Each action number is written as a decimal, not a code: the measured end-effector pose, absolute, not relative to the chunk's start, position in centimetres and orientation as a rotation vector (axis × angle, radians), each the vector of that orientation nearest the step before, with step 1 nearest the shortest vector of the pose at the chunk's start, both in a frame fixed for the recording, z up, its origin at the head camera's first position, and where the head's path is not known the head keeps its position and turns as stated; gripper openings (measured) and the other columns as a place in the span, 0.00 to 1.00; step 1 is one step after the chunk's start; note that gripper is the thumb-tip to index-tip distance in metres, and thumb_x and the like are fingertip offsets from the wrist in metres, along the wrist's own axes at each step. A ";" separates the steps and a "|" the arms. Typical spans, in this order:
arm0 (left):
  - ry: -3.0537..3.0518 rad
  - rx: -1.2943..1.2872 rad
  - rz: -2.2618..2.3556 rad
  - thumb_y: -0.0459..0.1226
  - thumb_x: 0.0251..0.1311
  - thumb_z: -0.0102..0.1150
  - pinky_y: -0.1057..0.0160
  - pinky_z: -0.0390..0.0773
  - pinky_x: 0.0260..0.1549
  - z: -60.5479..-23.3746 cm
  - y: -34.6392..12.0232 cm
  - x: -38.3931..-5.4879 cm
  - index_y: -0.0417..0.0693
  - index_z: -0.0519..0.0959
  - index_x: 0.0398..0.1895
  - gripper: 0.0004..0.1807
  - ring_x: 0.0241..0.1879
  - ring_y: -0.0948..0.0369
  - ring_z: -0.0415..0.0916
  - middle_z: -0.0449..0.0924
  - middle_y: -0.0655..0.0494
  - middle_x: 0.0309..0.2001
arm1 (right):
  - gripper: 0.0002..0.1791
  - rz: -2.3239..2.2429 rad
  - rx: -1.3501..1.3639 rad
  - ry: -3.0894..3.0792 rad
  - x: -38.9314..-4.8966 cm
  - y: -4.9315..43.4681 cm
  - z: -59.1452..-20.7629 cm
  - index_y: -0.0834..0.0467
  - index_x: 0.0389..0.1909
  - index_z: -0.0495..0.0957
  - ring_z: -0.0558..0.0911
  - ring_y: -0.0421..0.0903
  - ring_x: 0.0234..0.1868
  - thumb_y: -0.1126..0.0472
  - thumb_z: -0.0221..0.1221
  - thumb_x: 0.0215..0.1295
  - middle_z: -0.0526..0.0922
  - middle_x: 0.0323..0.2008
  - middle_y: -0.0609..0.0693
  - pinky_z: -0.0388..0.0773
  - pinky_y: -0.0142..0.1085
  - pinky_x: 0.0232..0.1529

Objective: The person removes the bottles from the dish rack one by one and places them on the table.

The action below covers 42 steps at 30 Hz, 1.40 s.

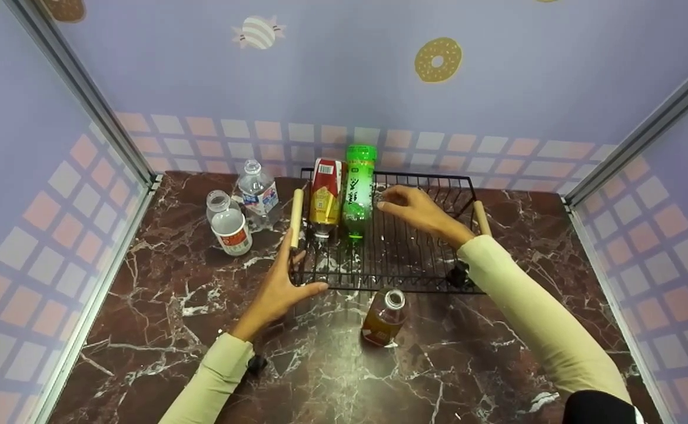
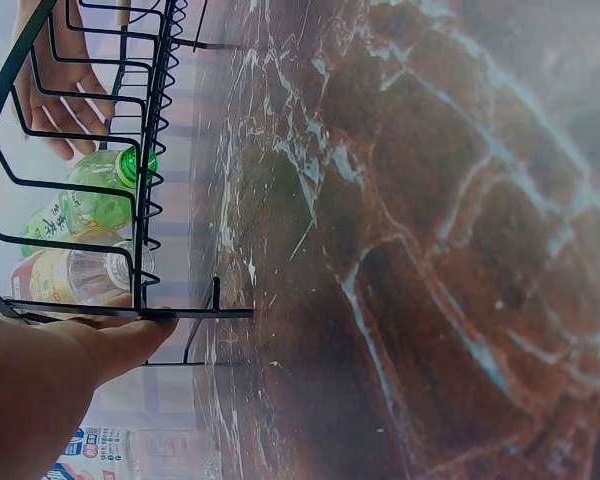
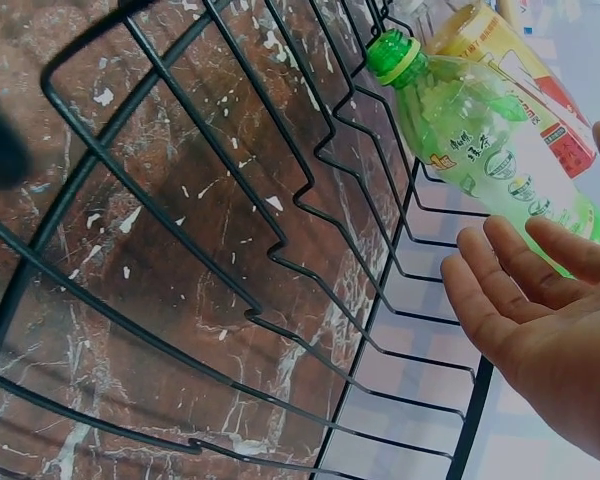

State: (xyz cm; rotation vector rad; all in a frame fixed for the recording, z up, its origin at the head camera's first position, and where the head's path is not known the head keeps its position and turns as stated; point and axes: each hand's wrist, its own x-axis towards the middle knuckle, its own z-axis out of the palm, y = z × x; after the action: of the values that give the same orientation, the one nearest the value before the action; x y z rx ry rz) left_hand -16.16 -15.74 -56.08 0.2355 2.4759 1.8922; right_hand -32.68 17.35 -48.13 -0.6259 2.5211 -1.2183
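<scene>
A black wire basket (image 1: 402, 287) with pale handles stands on the dark marbled table. My left hand (image 1: 279, 285) holds its front left corner, thumb along the front and a fingertip over the side wire. Inside the basket, a green plastic bottle (image 1: 359, 188) lies with its neck toward me, leaning beside a red-and-yellow labelled bottle (image 1: 327, 191) placed the same way. My right hand (image 1: 417, 210) hovers over the basket just right of the green bottle, holding nothing. In the right wrist view its fingers (image 3: 505, 285) are spread and loosely bent near the green bottle's base.
In front of the basket stands an uncapped bottle with brownish contents or label (image 1: 384, 321). To the left are two clear uncapped bottles, one with a red-and-white label (image 1: 230, 227), the other with a blue-and-white label (image 1: 258, 194). Patterned lilac walls (image 1: 344, 76) enclose the table on three sides.
</scene>
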 end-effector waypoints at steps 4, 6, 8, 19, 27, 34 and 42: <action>2.465 0.245 1.910 0.45 0.52 0.89 0.29 0.59 0.79 -56.2 -15.6 -16.3 0.66 0.36 0.93 0.77 0.80 0.41 0.66 0.34 0.39 0.90 | 0.35 -1.233 -0.601 2.505 -33.2 17.2 -48.2 0.64 0.71 0.77 0.83 0.57 0.64 0.41 0.63 0.80 0.85 0.63 0.59 0.79 0.55 0.72; 2.460 0.240 1.917 0.45 0.53 0.89 0.29 0.58 0.79 -56.3 -15.6 -16.3 0.67 0.36 0.93 0.77 0.80 0.42 0.66 0.34 0.39 0.90 | 0.35 -1.247 -0.590 2.498 -33.4 17.0 -48.2 0.65 0.71 0.77 0.83 0.56 0.63 0.41 0.63 0.80 0.85 0.62 0.58 0.80 0.54 0.71; 2.463 0.232 1.919 0.45 0.52 0.89 0.29 0.58 0.79 -56.4 -15.6 -16.3 0.66 0.36 0.93 0.77 0.80 0.42 0.66 0.35 0.39 0.90 | 0.35 -1.256 -0.580 2.492 -33.6 16.8 -48.3 0.65 0.71 0.77 0.83 0.56 0.63 0.41 0.64 0.79 0.85 0.62 0.58 0.81 0.53 0.70; 2.436 0.237 1.969 0.43 0.53 0.89 0.30 0.58 0.80 -56.6 -15.7 -16.0 0.63 0.36 0.93 0.77 0.81 0.40 0.65 0.35 0.39 0.90 | 0.43 -1.264 -0.569 2.464 -34.2 15.0 -49.0 0.66 0.79 0.68 0.83 0.58 0.65 0.41 0.66 0.77 0.85 0.64 0.61 0.81 0.52 0.70; 2.404 0.253 2.002 0.42 0.52 0.89 0.31 0.64 0.78 -56.6 -15.5 -16.1 0.63 0.36 0.93 0.78 0.81 0.39 0.63 0.32 0.40 0.90 | 0.53 -1.244 -0.546 2.430 -34.7 14.5 -49.5 0.69 0.85 0.54 0.80 0.63 0.70 0.44 0.69 0.75 0.80 0.69 0.67 0.80 0.56 0.72; 2.400 0.231 2.008 0.41 0.52 0.89 0.31 0.63 0.78 -56.5 -15.4 -15.9 0.63 0.37 0.93 0.78 0.81 0.40 0.64 0.35 0.37 0.90 | 0.60 -1.183 -0.511 2.441 -34.8 13.8 -49.7 0.68 0.87 0.49 0.70 0.66 0.78 0.39 0.70 0.72 0.66 0.80 0.70 0.70 0.59 0.79; 2.404 0.243 2.012 0.46 0.51 0.90 0.32 0.65 0.77 -56.6 -15.4 -16.1 0.60 0.37 0.93 0.78 0.81 0.39 0.64 0.36 0.36 0.90 | 0.62 -1.220 -0.484 2.418 -34.9 13.6 -49.9 0.67 0.88 0.46 0.68 0.66 0.80 0.40 0.71 0.72 0.62 0.82 0.71 0.68 0.60 0.80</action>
State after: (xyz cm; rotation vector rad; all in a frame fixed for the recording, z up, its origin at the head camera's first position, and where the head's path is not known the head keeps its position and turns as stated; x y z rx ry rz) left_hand -16.13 -15.45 -56.60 0.2429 2.4036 2.0121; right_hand -34.86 13.59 -49.93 -0.4841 2.4177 -1.2204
